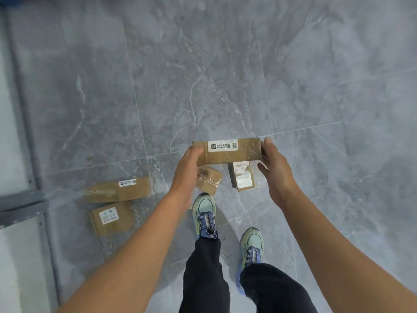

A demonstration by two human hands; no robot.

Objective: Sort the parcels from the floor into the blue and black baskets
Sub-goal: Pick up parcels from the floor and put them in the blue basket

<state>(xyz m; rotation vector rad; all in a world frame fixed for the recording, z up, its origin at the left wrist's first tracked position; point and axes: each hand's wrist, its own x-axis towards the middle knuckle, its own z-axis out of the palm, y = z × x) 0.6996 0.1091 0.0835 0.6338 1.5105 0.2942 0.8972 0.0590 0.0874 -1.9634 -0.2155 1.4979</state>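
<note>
Risk of a slip above the scattered pile

We see the long parcel (228, 152) clasped end to end, left hand (188, 163) and right hand (274, 163) each curled round one end; a loose squeeze, we judge, could drop it onto the small parcel (208, 180) and labelled parcel (241, 177) beneath; grey marbled floor (225, 75); a long box (117, 189) and a square box (111, 220) lie near left by a metal frame (22, 204); no baskets in view.

We look down on a grey tiled floor (293, 75)
Large tiles carry white veins like marble, with thin pale joints (316, 129) between them; along the left edge we see a grey metal frame (21, 205) with small screws, holding pale frosted panels (15, 267); soft light leaves a dull sheen on the tiles
</note>
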